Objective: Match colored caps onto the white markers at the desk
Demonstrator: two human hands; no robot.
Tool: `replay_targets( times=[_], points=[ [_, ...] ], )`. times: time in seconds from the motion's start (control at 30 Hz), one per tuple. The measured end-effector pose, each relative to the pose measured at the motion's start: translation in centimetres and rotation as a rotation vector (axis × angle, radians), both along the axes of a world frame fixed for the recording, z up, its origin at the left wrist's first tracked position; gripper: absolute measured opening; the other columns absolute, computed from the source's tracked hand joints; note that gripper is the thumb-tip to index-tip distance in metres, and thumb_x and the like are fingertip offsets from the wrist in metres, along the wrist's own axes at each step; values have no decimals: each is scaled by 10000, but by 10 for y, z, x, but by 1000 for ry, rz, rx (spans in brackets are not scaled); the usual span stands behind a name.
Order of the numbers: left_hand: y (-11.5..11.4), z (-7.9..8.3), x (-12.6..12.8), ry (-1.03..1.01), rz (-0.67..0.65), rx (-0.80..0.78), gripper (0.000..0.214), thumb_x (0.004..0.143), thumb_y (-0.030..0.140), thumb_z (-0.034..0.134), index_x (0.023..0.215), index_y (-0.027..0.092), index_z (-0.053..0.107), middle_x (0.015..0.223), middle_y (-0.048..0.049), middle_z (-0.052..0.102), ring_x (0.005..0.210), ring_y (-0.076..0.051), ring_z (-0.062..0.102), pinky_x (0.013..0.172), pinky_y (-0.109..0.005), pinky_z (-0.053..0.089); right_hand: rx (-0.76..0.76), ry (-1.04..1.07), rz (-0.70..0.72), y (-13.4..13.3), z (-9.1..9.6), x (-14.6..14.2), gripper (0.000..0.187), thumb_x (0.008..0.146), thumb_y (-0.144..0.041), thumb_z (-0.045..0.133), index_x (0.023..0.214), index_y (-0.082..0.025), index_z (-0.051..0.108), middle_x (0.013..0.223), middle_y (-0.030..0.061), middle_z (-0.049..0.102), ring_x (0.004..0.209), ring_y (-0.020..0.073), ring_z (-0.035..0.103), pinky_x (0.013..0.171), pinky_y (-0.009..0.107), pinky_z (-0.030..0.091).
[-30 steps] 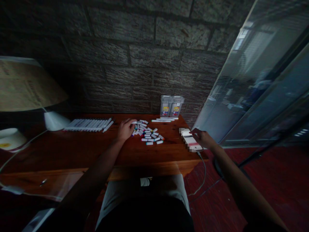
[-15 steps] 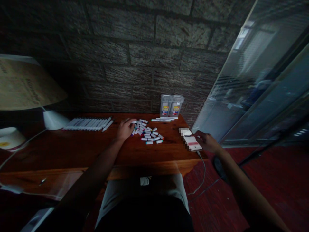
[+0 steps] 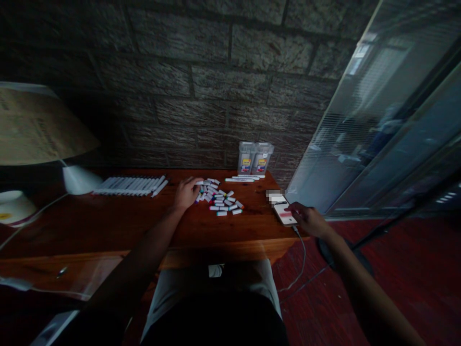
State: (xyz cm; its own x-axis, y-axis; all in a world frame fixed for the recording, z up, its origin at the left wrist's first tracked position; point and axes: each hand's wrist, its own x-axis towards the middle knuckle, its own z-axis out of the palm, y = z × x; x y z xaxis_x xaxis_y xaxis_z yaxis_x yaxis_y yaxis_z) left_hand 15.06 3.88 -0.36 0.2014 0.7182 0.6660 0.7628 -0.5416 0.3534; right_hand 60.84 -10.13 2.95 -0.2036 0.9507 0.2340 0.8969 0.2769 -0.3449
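Note:
My left hand (image 3: 186,193) rests at the left edge of a loose pile of short white marker caps (image 3: 223,202) with coloured ends. Its fingers curl around one white marker cap (image 3: 199,182); the palm side is hidden. My right hand (image 3: 309,218) is over a smartphone (image 3: 287,217) lying at the table's right end. One finger reaches onto the lit screen and the others are loosely bent, holding nothing. The phone's upper part is pixelated. A charging cable (image 3: 302,247) runs from its near end off the table.
A row of white markers (image 3: 127,186) lies at the left. Behind the pile, several markers (image 3: 239,179) lie before two clear plastic cases (image 3: 252,158) against the brick wall. A lamp (image 3: 81,180) and a paper cup (image 3: 16,207) stand far left. A glass partition rises at right.
My right hand has moved slightly down and left, its finger now lower over the phone's screen. The left hand and the marker caps have stayed in place.

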Motion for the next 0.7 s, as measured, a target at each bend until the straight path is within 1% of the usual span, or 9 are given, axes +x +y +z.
replay_targets(
  times=[0.07,0.13,0.2,0.27,0.37,0.47,0.57,0.7],
  points=[
    [-1,1,0,-2,1,-1,290,859,172,506,1082,235,680,1125,-53,714,1073,-245,636,1012,-395,453,15,-46,-87,10,1,-4,350,916,-312,407,1092,-172,676,815,78,734,634,194,658,649,284,471],
    [-2,2,1,-4,4,1,289,863,172,501,1079,231,682,1115,-56,715,1062,-244,639,1006,-392,457,37,-106,-225,21,3,-10,352,936,-331,410,1107,-174,675,844,98,739,732,220,699,708,295,486],
    [-3,2,0,-2,9,3,289,861,170,502,1077,225,685,1109,-62,716,1058,-246,638,1003,-394,460,12,-184,-347,29,6,-19,388,947,-440,443,1083,-172,689,909,140,738,857,265,716,776,328,499],
    [-3,3,-1,1,13,0,299,856,163,504,1085,225,687,1112,-64,714,1061,-246,637,1002,-395,461,-71,-278,-409,35,8,-29,518,904,-600,494,1049,-147,702,972,197,722,952,315,704,835,376,504],
    [-3,3,-1,-3,10,-12,318,852,152,502,1100,227,687,1119,-63,711,1063,-241,638,997,-391,464,-182,-376,-444,38,9,-42,750,801,-760,540,1071,-76,685,1074,282,669,1064,370,663,909,436,491],
    [-4,3,0,-10,15,-13,315,850,146,505,1095,223,689,1118,-66,710,1066,-244,639,994,-391,465,-210,-401,-460,39,8,-46,882,746,-818,549,1125,-28,652,1123,312,632,1145,399,616,952,464,471],
    [-4,4,1,-21,13,0,311,850,145,508,1091,223,691,1117,-69,709,1067,-247,640,1000,-393,461,-218,-388,-452,41,4,-44,892,749,-816,544,1148,-23,637,1129,307,629,1180,404,592,959,469,469],
    [-6,6,2,-29,3,-18,321,836,136,510,1084,231,691,1110,-61,714,1067,-243,638,1007,-399,466,-177,-368,-470,45,-2,-43,861,750,-786,576,1160,-31,628,1102,296,642,1121,385,630,929,455,488]
  ],
)
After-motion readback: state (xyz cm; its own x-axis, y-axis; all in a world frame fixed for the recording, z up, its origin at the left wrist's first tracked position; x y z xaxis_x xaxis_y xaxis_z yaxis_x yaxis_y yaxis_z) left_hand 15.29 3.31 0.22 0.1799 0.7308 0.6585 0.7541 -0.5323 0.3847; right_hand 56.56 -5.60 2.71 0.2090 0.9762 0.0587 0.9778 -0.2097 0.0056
